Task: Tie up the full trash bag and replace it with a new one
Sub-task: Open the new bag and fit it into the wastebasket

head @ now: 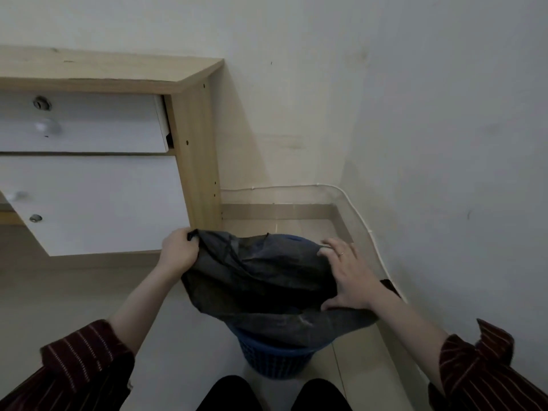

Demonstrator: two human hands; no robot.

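dim, flat indoor light | soft shadow beside cabinet (198,161) | wide-angle edge bending | slight softness

Both arms reach forward and down, bare from wrist to mid-forearm, with dark red striped sleeves (89,354) pushed back. The left hand (179,250) is closed into a fist, knuckles up, its fingers curled tightly round a bunched edge of the black trash bag (261,277). The right hand (347,274) lies palm down with its fingers spread and straight, resting flat on the bag's other side, thumb splayed toward the body. A thin ring (341,254) sits on one finger. The hands are well apart, left slightly farther forward.
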